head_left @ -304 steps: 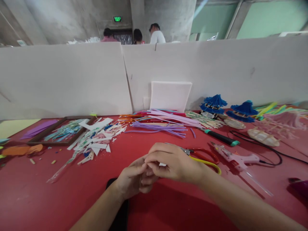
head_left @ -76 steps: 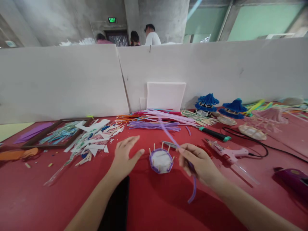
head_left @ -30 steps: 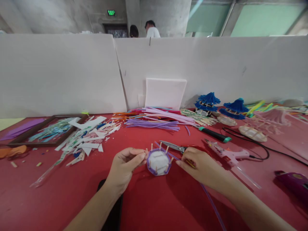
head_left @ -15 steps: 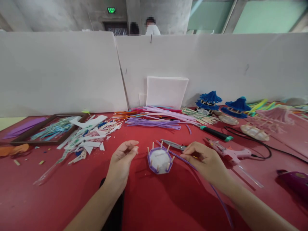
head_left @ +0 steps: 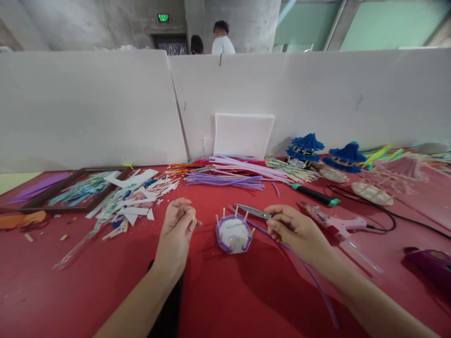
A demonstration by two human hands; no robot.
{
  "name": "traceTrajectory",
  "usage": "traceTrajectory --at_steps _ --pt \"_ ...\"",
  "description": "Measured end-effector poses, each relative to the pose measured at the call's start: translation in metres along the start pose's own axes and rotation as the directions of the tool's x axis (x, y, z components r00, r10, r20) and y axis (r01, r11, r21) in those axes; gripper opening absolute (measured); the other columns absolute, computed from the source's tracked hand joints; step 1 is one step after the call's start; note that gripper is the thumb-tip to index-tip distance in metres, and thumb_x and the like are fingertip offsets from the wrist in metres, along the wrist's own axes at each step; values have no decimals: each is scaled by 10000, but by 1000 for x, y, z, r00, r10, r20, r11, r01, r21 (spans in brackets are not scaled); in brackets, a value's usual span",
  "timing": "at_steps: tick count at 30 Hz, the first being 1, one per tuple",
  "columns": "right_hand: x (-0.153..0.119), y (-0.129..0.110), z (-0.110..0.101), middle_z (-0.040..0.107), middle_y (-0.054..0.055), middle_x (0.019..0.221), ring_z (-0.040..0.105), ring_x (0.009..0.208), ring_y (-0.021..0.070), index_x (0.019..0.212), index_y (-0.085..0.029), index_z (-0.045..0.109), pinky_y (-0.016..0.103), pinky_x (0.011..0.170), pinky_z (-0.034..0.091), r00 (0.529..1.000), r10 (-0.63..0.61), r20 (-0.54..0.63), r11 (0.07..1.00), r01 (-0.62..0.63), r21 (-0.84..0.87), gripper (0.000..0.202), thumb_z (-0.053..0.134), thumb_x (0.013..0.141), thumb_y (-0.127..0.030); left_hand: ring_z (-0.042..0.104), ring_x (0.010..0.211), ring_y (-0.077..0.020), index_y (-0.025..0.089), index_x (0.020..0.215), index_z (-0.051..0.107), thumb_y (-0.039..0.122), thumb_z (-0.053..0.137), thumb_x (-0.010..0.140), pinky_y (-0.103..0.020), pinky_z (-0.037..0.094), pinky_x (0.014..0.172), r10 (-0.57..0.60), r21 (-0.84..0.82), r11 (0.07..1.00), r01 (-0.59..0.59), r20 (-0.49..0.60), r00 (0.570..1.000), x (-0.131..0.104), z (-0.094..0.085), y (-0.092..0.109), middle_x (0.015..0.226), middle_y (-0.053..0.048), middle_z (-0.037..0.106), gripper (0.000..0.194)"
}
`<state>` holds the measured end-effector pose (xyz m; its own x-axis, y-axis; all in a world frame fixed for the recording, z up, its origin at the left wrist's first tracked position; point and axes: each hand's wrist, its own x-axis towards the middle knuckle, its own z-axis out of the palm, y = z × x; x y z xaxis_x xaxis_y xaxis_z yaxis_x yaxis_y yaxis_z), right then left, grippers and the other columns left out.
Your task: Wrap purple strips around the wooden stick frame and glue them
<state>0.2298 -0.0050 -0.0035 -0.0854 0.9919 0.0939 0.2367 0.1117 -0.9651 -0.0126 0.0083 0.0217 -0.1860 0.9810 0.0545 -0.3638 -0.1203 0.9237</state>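
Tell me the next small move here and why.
Probably bring the left hand in to steady the pegged base: it stands on the red table with neither hand touching it, the left hand is close beside it, and a loose purple strip runs behind it and on beneath the right hand.

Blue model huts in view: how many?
2. The first blue hut is right of the white sheets; the second blue hut is further right, left of the pink model.
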Motion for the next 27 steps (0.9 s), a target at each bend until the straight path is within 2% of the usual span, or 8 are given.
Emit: traceTrajectory --at_steps 5,9,12,15,18,20,24,27 --pt "2 2 -3 453 -63 482 411 420 96 907 -188 540 225 421 314 993 42 -111 999 -42 7 321 558 806 -492 321 428 -47 211 754 514 160 618 673 -185 430 543 -31 -24 999 29 -56 998 13 -10 5 472 111 387 142" --pt "5 7 -4 472 -60 496 441 441 107 934 -196 536 226 432 329 989 56 -138 998 -57 0 351 590 781 -506 275 376 -38 203 740 510 144 626 660 -149 348 418 -54 -8 999 53 -109 993 22 -19 8 424 129 345 154" --pt "6 13 -5 496 -47 519 488 476 122 966 -186 538 244 469 375 991 38 -131 999 -41 -23 351 582 793 -489 427 425 -48 198 772 529 223 683 677 -189 460 509 -54 10 998 55 -72 996 24 -22 5 480 110 485 182" --pt "7 17 -5 491 -43 528 483 490 127 989 -184 538 260 492 382 992 34 -120 999 -37 -25 365 569 801 -495 637 647 -122 175 738 538 328 736 664 -263 529 649 -98 82 992 99 -19 995 23 -24 0 683 14 679 261" --pt "6 18 -4 476 -47 538 475 508 130 983 -194 528 262 503 369 993 42 -106 999 -43 -7 356 569 802 -498 674 738 -171 170 727 528 367 736 673 -314 543 690 -131 142 982 127 16 991 22 -25 -3 839 -56 732 291" --pt "6 17 -4 475 -49 536 475 516 131 982 -197 524 259 507 362 994 41 -105 999 -41 -5 347 568 806 -493 658 704 -162 180 726 510 373 712 697 -305 545 637 -97 166 982 91 25 995 21 -26 -4 865 -58 735 281" --pt "6 15 -4 483 -45 525 466 499 128 981 -191 530 252 479 345 992 43 -118 999 -43 2 361 566 801 -501 573 566 -113 177 731 523 347 662 737 -225 487 503 83 356 931 -78 3 997 20 -27 -8 819 -71 735 220" --pt "7 15 -3 494 -43 528 468 498 122 971 -187 540 251 485 360 990 52 -134 999 -49 23 357 576 793 -494 557 502 -100 184 676 478 301 677 717 -219 467 474 92 419 904 -82 -4 996 19 -25 -9 800 -86 744 234"
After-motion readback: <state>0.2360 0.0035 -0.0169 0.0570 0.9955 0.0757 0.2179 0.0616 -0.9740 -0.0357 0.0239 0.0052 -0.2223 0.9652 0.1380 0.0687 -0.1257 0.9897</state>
